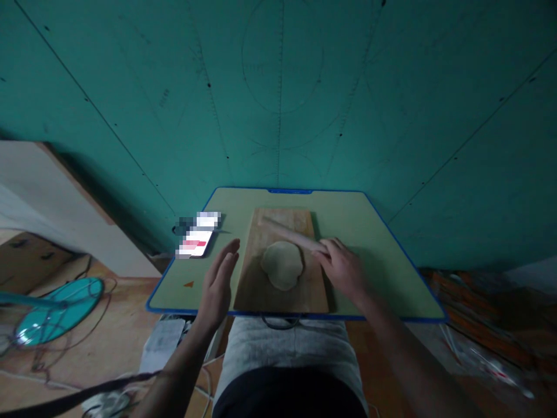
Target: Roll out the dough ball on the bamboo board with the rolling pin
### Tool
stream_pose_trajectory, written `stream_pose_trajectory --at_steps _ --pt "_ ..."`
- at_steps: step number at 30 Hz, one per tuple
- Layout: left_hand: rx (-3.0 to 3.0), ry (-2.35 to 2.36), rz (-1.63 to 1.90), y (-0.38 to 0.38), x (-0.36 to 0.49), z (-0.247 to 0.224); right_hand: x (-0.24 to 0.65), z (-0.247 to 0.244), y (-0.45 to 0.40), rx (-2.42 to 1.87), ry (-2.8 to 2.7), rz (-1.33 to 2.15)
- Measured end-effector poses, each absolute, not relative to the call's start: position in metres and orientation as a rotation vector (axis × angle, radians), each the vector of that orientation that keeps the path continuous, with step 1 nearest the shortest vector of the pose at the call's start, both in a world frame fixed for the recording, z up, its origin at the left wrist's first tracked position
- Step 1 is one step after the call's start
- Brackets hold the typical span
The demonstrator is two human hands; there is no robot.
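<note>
From the wearer's head, one camera faces forward and down, the table (369,244) within arm's reach toward six o'clock, the wall (278,87) at twelve.

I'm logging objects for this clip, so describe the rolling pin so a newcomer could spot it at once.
Find the pale green table with the blue edge, then the wooden board on it. The rolling pin slants above the board, one end in the right hand. It is long and thin, unlike the flat, roundish dough beside it.
</note>
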State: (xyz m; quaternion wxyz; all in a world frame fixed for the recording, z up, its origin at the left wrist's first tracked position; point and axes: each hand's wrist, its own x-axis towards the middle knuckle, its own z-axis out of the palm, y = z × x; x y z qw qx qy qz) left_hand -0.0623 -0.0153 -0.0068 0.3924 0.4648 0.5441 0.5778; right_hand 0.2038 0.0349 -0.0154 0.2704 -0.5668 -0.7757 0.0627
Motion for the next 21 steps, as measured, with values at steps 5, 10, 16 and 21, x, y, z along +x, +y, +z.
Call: stream_pose_trajectory --at_steps 5,10,16,21 --pt "0.892 1.204 1.334 -0.009 -0.045 -0.017 0.206 -0.022 0.025 -1.357 -1.605 0.880" --pt "0.914 1.215 1.190 -0.007 -0.043 -0.023 0.192 -0.030 0.007 -1.280 -1.405 1.116" --pt "0.842 1.234 1.214 -0.007 -0.032 -0.016 0.179 -0.030 -0.002 -1.249 -1.369 1.197" --pt "0.789 1.204 1.207 -0.005 -0.032 -0.007 0.171 -0.026 -0.009 -1.303 -1.436 1.082"
